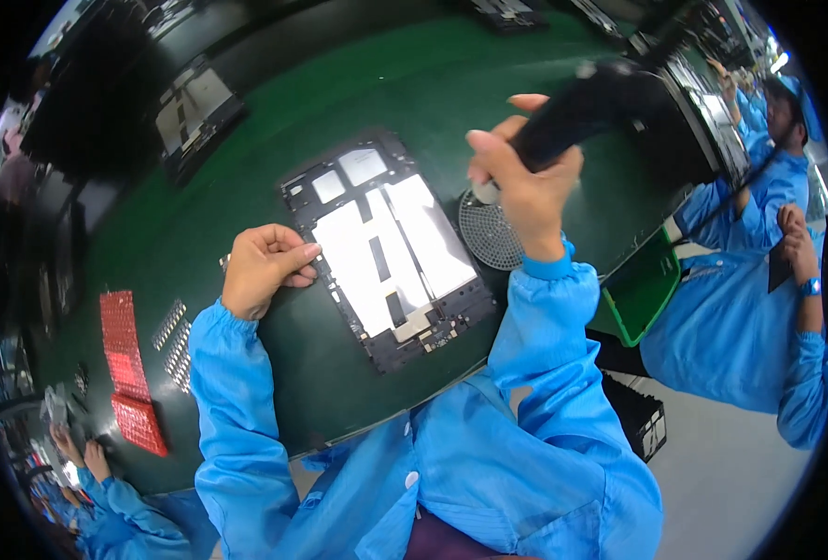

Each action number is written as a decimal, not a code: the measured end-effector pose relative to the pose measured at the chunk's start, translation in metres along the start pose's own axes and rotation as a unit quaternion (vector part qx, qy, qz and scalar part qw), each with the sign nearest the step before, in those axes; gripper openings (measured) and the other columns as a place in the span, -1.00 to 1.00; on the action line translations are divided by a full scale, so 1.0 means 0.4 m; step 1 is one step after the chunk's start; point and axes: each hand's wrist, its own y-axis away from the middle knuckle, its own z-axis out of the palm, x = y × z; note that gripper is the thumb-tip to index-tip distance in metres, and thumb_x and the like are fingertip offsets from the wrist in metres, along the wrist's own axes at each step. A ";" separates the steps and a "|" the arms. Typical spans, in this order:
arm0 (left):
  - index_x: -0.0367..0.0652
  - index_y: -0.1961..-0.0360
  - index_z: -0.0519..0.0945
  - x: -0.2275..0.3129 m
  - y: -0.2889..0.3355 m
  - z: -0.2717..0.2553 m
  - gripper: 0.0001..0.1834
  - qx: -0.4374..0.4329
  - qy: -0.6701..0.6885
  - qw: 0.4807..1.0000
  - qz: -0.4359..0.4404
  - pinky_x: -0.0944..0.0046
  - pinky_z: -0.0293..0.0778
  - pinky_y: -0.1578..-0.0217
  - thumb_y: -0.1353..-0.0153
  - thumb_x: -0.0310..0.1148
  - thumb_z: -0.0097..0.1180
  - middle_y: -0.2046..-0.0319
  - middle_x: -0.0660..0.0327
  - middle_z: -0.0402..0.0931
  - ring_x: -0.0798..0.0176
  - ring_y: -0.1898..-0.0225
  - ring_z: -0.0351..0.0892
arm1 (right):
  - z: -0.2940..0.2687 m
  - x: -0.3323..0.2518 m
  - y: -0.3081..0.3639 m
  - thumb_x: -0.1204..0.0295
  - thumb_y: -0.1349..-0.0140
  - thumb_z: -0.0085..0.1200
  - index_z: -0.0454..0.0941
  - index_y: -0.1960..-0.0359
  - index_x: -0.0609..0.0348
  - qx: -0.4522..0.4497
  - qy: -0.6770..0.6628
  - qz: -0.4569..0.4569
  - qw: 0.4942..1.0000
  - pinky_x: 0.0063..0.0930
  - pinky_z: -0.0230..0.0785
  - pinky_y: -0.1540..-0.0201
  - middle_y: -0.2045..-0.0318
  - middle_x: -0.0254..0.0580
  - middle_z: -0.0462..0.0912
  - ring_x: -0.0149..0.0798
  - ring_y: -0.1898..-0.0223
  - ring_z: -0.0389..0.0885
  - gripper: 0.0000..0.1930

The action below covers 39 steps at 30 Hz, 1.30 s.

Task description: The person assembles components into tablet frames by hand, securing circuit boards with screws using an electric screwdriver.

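Black-framed and silver-backed, the opened tablet (391, 250) lies flat and slightly turned on the green table (293, 397), just to the right of the left hand (266, 269) and to the left of the right hand (531, 187). Two large silver panels (433, 238) cover most of its inner face, parted by a long dark line; black strips cross the panel nearer the left hand. Two smaller pale rectangles (363, 166) sit at its far end, and small gold and white parts dot the dark near end.

Left hand: fingers curled, thumb tip at the tablet's side edge; whether anything is pinched cannot be told. Right hand: wrapped around one black tool (573, 117), partly blurred, raised beyond the tablet's right side. Both wrists are cuffed in blue sleeves (549, 322).

Counted about the hands: one round perforated disc (491, 233), just below the right hand; one green tray (640, 291), to the right of and nearer the body than that hand; two strips of small parts (179, 362), left of and nearer the body than the left hand; red bubble wrap (125, 345) in two sections, farther left; one similar tablet (195, 114), beyond the left hand and well apart from it.
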 end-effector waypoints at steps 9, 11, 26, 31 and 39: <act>-0.33 0.24 0.43 -0.017 -0.021 0.018 -0.81 -0.121 0.090 0.988 -0.023 0.39 0.56 0.51 -0.22 -0.42 0.08 0.45 0.13 0.52 0.27 0.46 0.62 | 0.194 -0.077 0.016 0.70 0.01 0.19 0.31 0.05 0.34 -0.113 -0.103 0.000 0.988 -0.61 0.33 0.57 0.64 -0.26 0.53 -0.44 0.67 0.49 -0.54; -0.32 0.24 0.42 -0.015 -0.019 0.018 -0.81 -0.104 0.090 0.990 -0.020 0.39 0.56 0.52 -0.22 -0.42 0.06 0.46 0.14 0.51 0.27 0.46 0.62 | 0.245 -0.049 0.027 0.70 0.02 0.20 0.32 0.06 0.34 -0.145 -0.097 0.020 0.984 -0.63 0.33 0.57 0.64 -0.27 0.53 -0.46 0.66 0.49 -0.55; -0.31 0.25 0.41 -0.004 -0.015 0.020 -0.86 -0.077 0.052 0.996 -0.016 0.42 0.57 0.52 -0.24 -0.45 0.02 0.47 0.17 0.50 0.30 0.48 0.62 | 0.335 0.043 0.034 0.64 0.02 0.26 0.35 0.14 0.37 -0.196 -0.060 0.009 0.979 -0.67 0.30 0.58 0.64 -0.31 0.54 -0.52 0.67 0.49 -0.59; -0.32 0.25 0.41 -0.005 -0.016 0.024 -0.86 -0.075 0.049 0.996 -0.024 0.42 0.57 0.53 -0.24 -0.46 0.01 0.45 0.16 0.51 0.31 0.47 0.62 | 0.334 0.053 0.040 0.65 0.02 0.25 0.35 0.14 0.37 -0.195 -0.065 0.015 0.979 -0.68 0.30 0.59 0.64 -0.30 0.55 -0.52 0.67 0.49 -0.60; -0.32 0.26 0.41 -0.015 -0.012 0.028 -0.87 -0.073 0.049 0.996 -0.016 0.42 0.57 0.52 -0.24 -0.46 0.02 0.46 0.16 0.52 0.32 0.47 0.62 | 0.330 0.049 0.051 0.64 0.03 0.27 0.37 0.16 0.36 -0.196 -0.065 0.037 0.978 -0.67 0.32 0.55 0.65 -0.32 0.55 -0.52 0.66 0.49 -0.60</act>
